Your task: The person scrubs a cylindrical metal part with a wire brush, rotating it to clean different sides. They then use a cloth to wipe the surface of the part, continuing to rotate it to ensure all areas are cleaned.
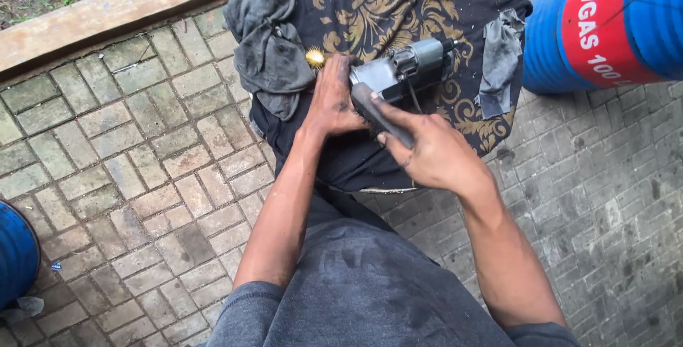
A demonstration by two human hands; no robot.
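A grey metal motor-like part (407,68) lies on a black cloth with gold patterns (370,5) spread over a low stand. My left hand (333,98) presses down on the part's left end, next to a small brass wire brush head (314,57). My right hand (430,149) grips a dark flat tool (377,113) and holds its tip against the part's near side. Both hands are smeared with dark grease.
Grey rags lie on the cloth at its left (267,41) and right (499,59). A blue and red cylinder (605,27) lies at the upper right, another blue drum (16,254) at the left edge. Brick paving (142,176) surrounds the stand; a concrete curb (107,9) runs top left.
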